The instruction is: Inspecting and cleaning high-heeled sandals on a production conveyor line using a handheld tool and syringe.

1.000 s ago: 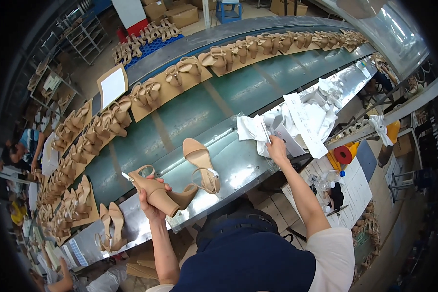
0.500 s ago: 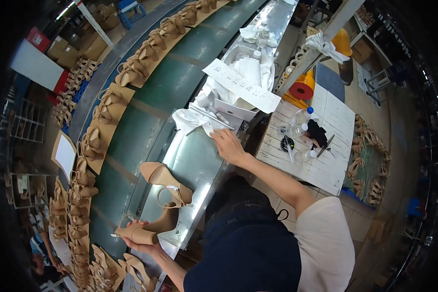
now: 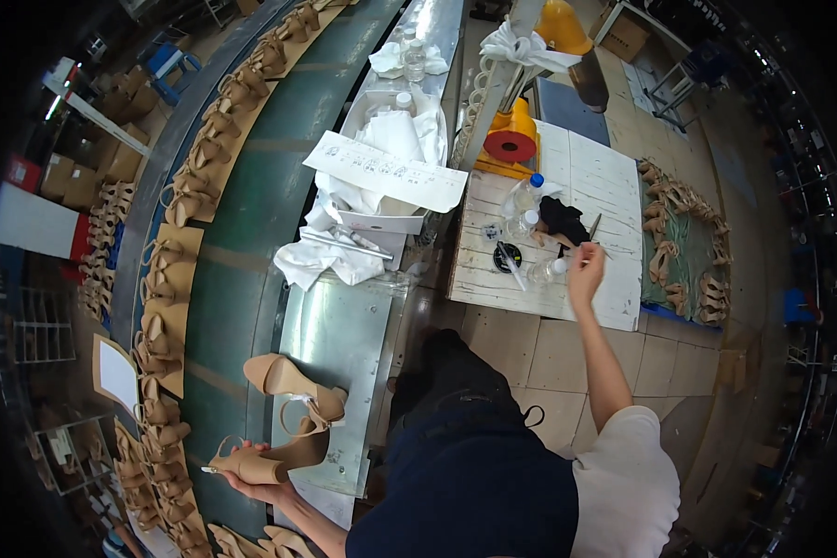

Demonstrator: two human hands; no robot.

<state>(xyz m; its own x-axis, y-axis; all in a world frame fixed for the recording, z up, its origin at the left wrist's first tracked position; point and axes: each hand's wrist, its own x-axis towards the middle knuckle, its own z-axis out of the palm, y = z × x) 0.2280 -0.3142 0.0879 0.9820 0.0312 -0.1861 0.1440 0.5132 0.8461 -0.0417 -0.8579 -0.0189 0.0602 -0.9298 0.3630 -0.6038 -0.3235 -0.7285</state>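
My left hand (image 3: pixel 256 488) is closed around a tan block-heeled sandal (image 3: pixel 270 468), its heel toward me, over the near end of the metal ledge. Just beyond it a second tan sandal (image 3: pixel 288 379) lies on the ledge, with its ankle strap looped. Off to the right, my right hand (image 3: pixel 586 270) is above the white wooden table, its fingers bent and slightly apart. Nothing shows in them. Close by are a black cloth (image 3: pixel 563 219), a slim pointed tool (image 3: pixel 594 224) and a small clear bottle (image 3: pixel 551 270) with a white cap.
A green conveyor (image 3: pixel 246 270) runs along the left, lined with tan sandals on brown boards (image 3: pixel 179 307). White cloths (image 3: pixel 330 260) and a paper-filled white box (image 3: pixel 381 223) sit on the ledge. The white table (image 3: pixel 479 279) also bears a blue-capped bottle (image 3: pixel 525 192) and a round black container (image 3: pixel 507 258).
My right hand has left the white cloth on the ledge and moved right to the table. The view has turned rightward. The left hand keeps its hold on the sandal.
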